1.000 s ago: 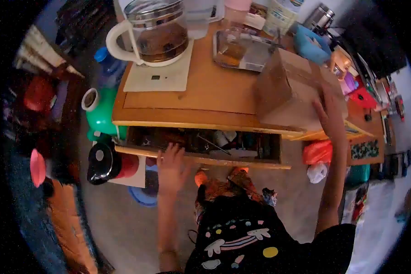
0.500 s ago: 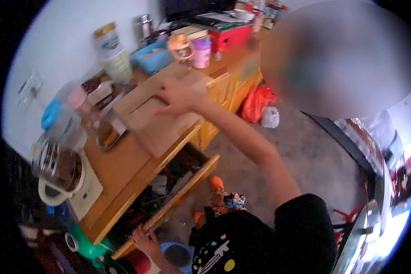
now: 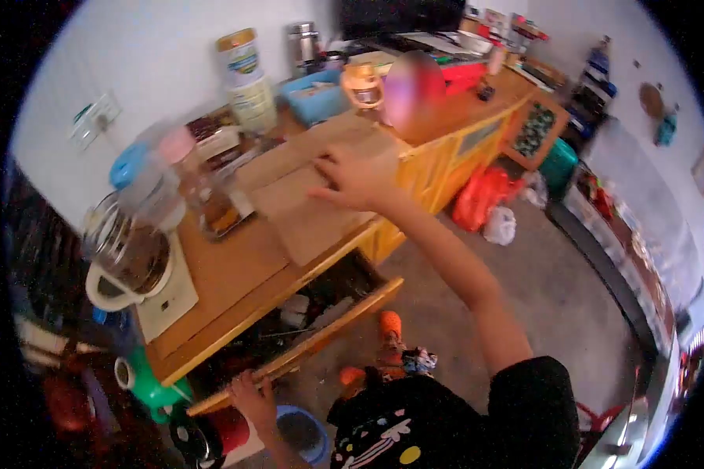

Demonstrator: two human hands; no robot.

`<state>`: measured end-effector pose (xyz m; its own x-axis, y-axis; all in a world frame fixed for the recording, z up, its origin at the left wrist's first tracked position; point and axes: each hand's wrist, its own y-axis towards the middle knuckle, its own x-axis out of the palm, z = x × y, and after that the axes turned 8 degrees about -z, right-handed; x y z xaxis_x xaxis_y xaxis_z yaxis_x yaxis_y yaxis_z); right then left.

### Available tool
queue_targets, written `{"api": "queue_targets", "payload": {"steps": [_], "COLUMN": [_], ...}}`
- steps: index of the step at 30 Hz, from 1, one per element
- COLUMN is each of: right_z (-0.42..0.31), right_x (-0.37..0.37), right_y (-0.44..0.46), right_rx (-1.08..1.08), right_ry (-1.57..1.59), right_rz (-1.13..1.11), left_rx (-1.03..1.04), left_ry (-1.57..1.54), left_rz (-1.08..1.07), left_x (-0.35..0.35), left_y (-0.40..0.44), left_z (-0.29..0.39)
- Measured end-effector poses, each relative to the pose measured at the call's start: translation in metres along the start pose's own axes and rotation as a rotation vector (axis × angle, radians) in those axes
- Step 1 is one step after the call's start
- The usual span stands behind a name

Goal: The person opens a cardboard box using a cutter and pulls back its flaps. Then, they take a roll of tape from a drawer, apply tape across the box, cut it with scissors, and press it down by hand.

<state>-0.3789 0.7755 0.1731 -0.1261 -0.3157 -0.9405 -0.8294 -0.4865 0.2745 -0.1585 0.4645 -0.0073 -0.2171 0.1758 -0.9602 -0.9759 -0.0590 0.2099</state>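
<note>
A flattened piece of brown cardboard or a paper bag (image 3: 301, 227) lies on the wooden cabinet top. My right hand (image 3: 356, 181) is over its right part, with thumb and fingers apart; whether the fingertips press on it I cannot tell. Below the top, a drawer (image 3: 321, 334) stands pulled out with small items inside, too dim to name. My left hand (image 3: 250, 396) has its fingers hooked over the upper edge of the drawer front, near its left end.
A glass kettle (image 3: 133, 242) on a white base stands at the cabinet's near left. Behind the cardboard are milk powder cans (image 3: 250, 98), a blue basket (image 3: 314, 98) and an orange-lidded jar (image 3: 362, 84). Red bag (image 3: 481, 199) and blue bucket (image 3: 301, 434) are on the floor.
My view has swung, so the scene sits further right and more of the room's far side shows. The right hand stays over the cardboard, the left hand on the drawer front.
</note>
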Motion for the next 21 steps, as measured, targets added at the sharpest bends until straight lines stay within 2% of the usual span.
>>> {"api": "queue_targets", "payload": {"steps": [1,4,7,11,16,19,20,21], "right_z": [0.001,0.003,-0.002,0.0,-0.013,-0.025,-0.027,-0.027], "right_x": [0.003,0.003,-0.003,-0.003,-0.014,-0.018,-0.017,-0.016], "right_y": [0.001,0.002,0.003,0.007,0.011,0.016,0.018,0.019], "right_rx": [-0.027,-0.053,-0.09,-0.116,-0.009,0.05,0.035,0.044], "right_ry": [0.016,-0.086,-0.086,-0.023,-0.089,-0.193,-0.19,-0.192], "right_rz": [0.09,0.075,0.065,0.03,-0.108,-0.152,-0.148,-0.142], "left_rx": [-0.037,0.029,-0.063,-0.076,-0.05,-0.176,-0.189,-0.11], "left_ry": [0.014,0.037,-0.015,-0.02,-0.029,-0.085,-0.081,-0.016], "left_rz": [0.009,0.072,-0.013,0.013,-0.017,-0.116,-0.108,-0.011], "left_x": [-0.001,0.002,-0.011,-0.017,-0.021,-0.031,-0.025,-0.017], "left_y": [-0.001,-0.003,-0.001,-0.002,-0.003,0.001,-0.002,-0.003], "left_z": [-0.003,-0.006,0.004,0.004,0.004,0.013,0.009,0.006]}}
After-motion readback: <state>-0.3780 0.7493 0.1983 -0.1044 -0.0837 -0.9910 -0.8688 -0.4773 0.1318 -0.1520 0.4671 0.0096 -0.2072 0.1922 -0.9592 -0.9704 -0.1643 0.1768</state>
